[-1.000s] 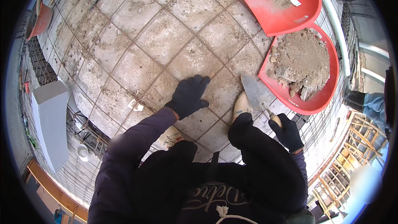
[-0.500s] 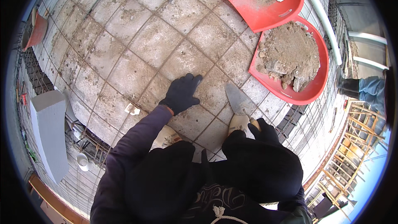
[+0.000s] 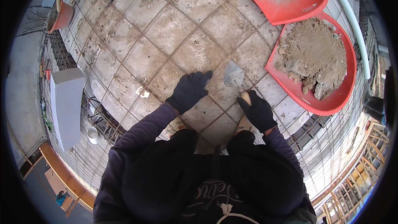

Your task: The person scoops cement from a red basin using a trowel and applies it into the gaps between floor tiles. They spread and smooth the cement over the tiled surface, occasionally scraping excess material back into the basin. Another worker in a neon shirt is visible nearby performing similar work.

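1. The trowel [image 3: 235, 76] is at two o'clock from the left hand [image 3: 188, 92]; those fingers extend loosely, seemingly empty.
2. The right hand [image 3: 259, 113] wraps its fingers around the wooden handle [image 3: 246, 97], likely the best hold.
3. The metal blade [image 3: 233, 73] seems stiff, light.

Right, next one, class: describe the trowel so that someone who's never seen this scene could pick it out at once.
Start at the lower red tray, heaped with rubble on the picture's right. Go left and down to the dark-gloved right hand, which grips the trowel. Its flat grey blade and pale handle set it apart from tray and glove.
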Demonstrator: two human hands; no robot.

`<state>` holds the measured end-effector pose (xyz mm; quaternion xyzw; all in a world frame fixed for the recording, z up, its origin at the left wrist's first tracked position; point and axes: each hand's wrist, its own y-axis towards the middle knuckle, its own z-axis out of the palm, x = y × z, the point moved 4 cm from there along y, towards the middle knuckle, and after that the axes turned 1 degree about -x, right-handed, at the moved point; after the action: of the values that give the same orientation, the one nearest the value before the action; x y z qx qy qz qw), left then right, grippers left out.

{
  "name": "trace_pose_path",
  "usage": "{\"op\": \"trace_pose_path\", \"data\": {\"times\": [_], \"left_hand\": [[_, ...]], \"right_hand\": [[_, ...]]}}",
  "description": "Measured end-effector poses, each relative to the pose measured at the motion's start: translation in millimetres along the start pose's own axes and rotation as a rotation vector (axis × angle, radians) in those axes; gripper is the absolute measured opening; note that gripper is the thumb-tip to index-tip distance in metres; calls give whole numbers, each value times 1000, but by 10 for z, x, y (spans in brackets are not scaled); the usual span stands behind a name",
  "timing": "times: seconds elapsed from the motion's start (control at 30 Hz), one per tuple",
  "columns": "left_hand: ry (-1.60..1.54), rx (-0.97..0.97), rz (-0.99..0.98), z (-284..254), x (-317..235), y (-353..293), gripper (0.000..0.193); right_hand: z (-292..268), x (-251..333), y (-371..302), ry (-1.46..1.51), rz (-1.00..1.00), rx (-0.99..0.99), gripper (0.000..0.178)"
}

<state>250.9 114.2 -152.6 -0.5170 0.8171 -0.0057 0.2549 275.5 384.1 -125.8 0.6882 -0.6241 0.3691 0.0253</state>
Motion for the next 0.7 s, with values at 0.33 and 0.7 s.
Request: {"op": "trace_pose_path", "data": {"times": [0.33, 0.7], "left_hand": [[10, 13, 1, 281, -166, -34, 51], [-213, -327, -76, -344, -296, -229, 69]], "right_hand": [[380, -21, -514, 59, -192, -6, 37], [-384, -229, -516, 163, 86, 164, 44]]}}
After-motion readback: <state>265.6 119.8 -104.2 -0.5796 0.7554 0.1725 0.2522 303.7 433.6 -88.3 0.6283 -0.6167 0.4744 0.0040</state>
